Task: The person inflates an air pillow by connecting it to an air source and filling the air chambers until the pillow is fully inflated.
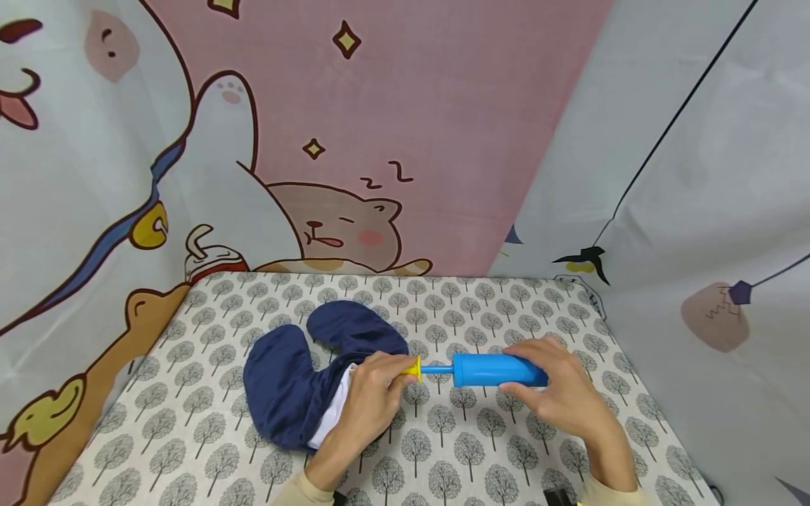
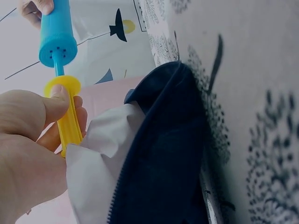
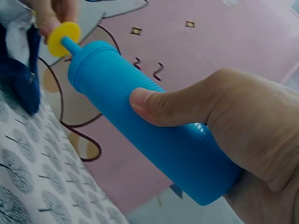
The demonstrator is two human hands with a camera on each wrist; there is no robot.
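Observation:
A hand air pump with a blue barrel (image 1: pixel 487 370) is held level between my two hands. My right hand (image 1: pixel 566 386) grips the barrel, its thumb (image 3: pixel 154 105) lying along the side. A blue rod (image 1: pixel 436 370) shows between the barrel and the yellow flanged nozzle (image 2: pixel 70 126). Thumb and fingers of my left hand (image 1: pixel 373 393) pinch that nozzle. The nozzle's lower end meets the white liner (image 2: pixel 100 163) of a navy U-shaped neck pillow (image 1: pixel 278 383); the exact joint is hidden. Along the pillow's opening a zipper edge (image 2: pixel 124 182) shows in the left wrist view.
A white cloth with grey tree prints (image 1: pixel 468 450) covers the table under the pillow and hands. Behind it hangs a pink and white cartoon curtain (image 1: pixel 430 126), which continues along both sides.

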